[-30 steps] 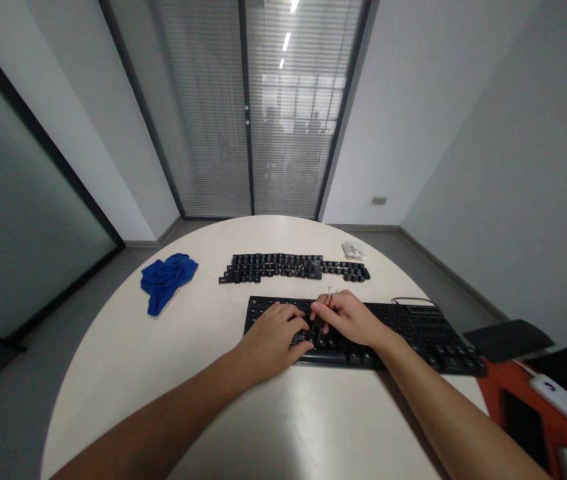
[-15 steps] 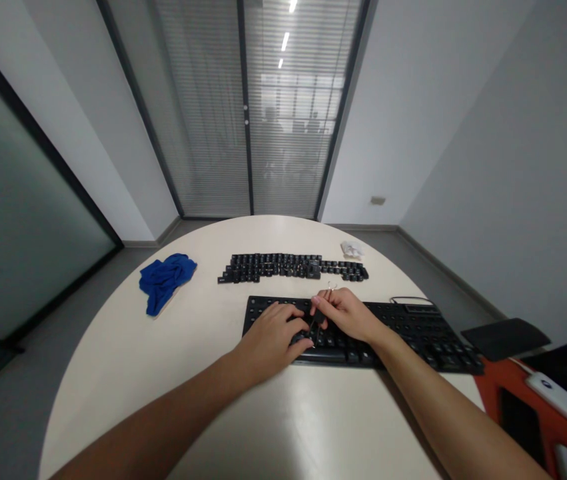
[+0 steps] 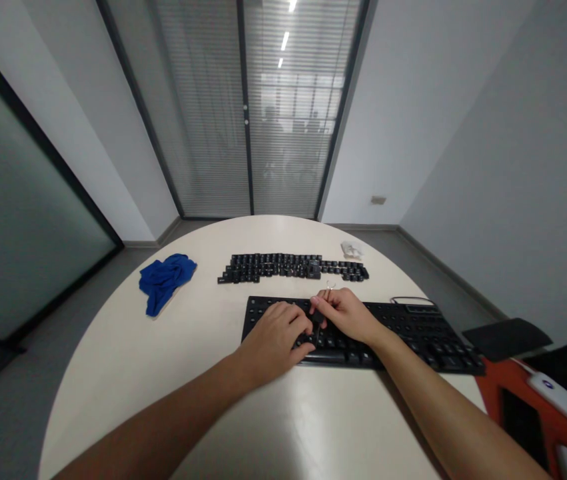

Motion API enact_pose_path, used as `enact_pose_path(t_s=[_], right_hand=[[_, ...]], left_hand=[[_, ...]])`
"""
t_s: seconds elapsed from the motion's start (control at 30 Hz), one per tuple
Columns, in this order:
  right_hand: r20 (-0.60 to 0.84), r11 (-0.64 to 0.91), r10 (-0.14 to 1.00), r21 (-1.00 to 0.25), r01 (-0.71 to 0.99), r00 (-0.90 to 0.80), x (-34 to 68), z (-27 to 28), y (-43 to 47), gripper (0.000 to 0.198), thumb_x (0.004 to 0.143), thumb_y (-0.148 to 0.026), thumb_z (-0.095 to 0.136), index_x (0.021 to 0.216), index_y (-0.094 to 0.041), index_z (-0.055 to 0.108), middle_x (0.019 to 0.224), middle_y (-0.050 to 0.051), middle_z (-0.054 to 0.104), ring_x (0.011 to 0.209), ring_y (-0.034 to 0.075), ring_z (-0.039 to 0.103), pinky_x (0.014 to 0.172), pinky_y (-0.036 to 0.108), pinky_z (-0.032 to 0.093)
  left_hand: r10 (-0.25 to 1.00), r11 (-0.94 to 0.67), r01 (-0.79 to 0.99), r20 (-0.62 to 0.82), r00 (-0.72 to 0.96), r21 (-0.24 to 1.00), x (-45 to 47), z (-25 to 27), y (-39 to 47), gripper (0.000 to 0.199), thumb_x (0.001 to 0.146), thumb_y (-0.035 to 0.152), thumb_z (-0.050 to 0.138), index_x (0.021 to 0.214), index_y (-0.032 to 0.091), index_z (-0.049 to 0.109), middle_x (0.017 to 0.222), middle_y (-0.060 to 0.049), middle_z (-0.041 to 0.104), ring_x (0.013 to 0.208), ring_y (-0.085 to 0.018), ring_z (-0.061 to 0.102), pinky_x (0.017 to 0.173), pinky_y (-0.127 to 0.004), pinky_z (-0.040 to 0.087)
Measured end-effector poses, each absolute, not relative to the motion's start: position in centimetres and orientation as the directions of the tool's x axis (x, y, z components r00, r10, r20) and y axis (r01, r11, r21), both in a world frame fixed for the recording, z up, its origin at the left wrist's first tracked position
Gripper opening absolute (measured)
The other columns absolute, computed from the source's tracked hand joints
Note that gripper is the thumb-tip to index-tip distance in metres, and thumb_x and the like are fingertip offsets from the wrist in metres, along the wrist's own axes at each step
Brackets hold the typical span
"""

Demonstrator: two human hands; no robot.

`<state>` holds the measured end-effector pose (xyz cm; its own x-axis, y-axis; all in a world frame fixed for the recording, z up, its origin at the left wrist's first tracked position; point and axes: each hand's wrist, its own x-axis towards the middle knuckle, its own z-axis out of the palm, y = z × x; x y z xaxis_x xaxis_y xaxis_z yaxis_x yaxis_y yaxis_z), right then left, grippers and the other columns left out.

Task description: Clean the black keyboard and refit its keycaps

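Observation:
My right hand [image 3: 346, 313] is closed around a keycap puller [image 3: 318, 317] with a dark handle. Thin wire ends stick up above its fingers, and the lower end points down at the keys. Under both hands lies a black keyboard [image 3: 403, 327], with many keycaps gone from its rows. On the keyboard's left part rests my left hand [image 3: 280, 330], fingers curved, thumb and forefinger apart beside the puller's lower end. Whether those fingertips touch the puller is hard to make out.
Behind the keyboard, loose black keycaps [image 3: 273, 265] lie in rows on the round table [image 3: 243, 427]. A small clear plastic bag [image 3: 352, 250] lies at the back right, a blue cloth [image 3: 166, 280] at the left. An orange surface [image 3: 493, 387] with a phone [image 3: 523, 420] adjoins on the right.
My left hand's thumb and forefinger have shifted slightly to the right over the keys. My right hand with the puller has hardly moved.

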<state>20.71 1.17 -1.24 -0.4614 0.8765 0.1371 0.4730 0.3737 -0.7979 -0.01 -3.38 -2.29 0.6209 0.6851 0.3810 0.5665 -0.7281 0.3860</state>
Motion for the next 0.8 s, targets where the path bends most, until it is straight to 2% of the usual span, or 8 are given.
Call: enact_pose_path(t_s=[0.17, 0.33, 0.47, 0.63, 0.8], right_hand=[[0.144, 0.377, 0.876, -0.799, 0.469, -0.46, 20.7, -1.2, 1.1, 0.044, 0.097, -0.051, 0.051, 0.079, -0.016, 0.07, 0.053, 0.001, 0.065, 0.049, 0.014, 0.061, 0.054, 0.024, 0.046], [0.152, 0.389, 0.875, -0.786, 0.481, -0.459, 20.6, -1.1, 1.0, 0.044, 0.096, -0.052, 0.051, 0.079, -0.017, 0.07, 0.054, 0.001, 0.066, 0.049, 0.015, 0.062, 0.053, 0.024, 0.047], [0.176, 0.419, 0.865, -0.769, 0.483, -0.47, 20.6, -1.2, 0.8, 0.043, 0.096, -0.052, 0.051, 0.077, -0.018, 0.069, 0.055, 0.001, 0.067, 0.049, 0.015, 0.063, 0.054, 0.024, 0.047], [0.264, 0.498, 0.845, -0.702, 0.509, -0.465, 20.4, -1.1, 0.5, 0.042, 0.096, -0.048, 0.056, 0.066, -0.02, 0.064, 0.055, 0.002, 0.068, 0.051, 0.016, 0.064, 0.056, 0.026, 0.047], [0.263, 0.464, 0.874, -0.702, 0.54, -0.408, 20.0, -1.0, 0.4, 0.04, 0.098, -0.046, 0.052, 0.072, -0.019, 0.066, 0.058, 0.001, 0.068, 0.047, 0.014, 0.063, 0.053, 0.025, 0.046]], left_hand=[[0.639, -0.764, 0.609, 0.375, 0.672, 0.212, 0.1, -1.8, -3.7, 0.014, 0.091, 0.031, 0.066, 0.101, 0.022, 0.065, 0.095, -0.003, 0.06, 0.092, -0.022, 0.055, 0.087, -0.039, 0.043], [0.6, -0.772, 0.636, 0.329, 0.73, -0.002, 0.3, -1.4, -4.1, 0.014, 0.093, 0.033, 0.063, 0.096, 0.019, 0.065, 0.09, -0.004, 0.061, 0.09, -0.024, 0.055, 0.084, -0.04, 0.044], [0.598, -0.775, 0.631, 0.308, 0.74, -0.012, 0.9, -1.8, -4.4, 0.011, 0.095, 0.026, 0.06, 0.097, 0.016, 0.062, 0.09, -0.005, 0.062, 0.087, -0.024, 0.057, 0.077, -0.038, 0.045], [0.615, -0.757, 0.654, 0.324, 0.719, -0.016, 1.3, -2.1, -4.6, 0.007, 0.096, 0.022, 0.058, 0.096, 0.015, 0.059, 0.089, -0.005, 0.062, 0.085, -0.024, 0.058, 0.073, -0.038, 0.046], [0.616, -0.75, 0.661, 0.327, 0.717, -0.036, 1.2, -2.0, -4.4, 0.007, 0.098, 0.021, 0.054, 0.099, 0.016, 0.058, 0.09, -0.005, 0.062, 0.086, -0.024, 0.058, 0.067, -0.035, 0.047]])
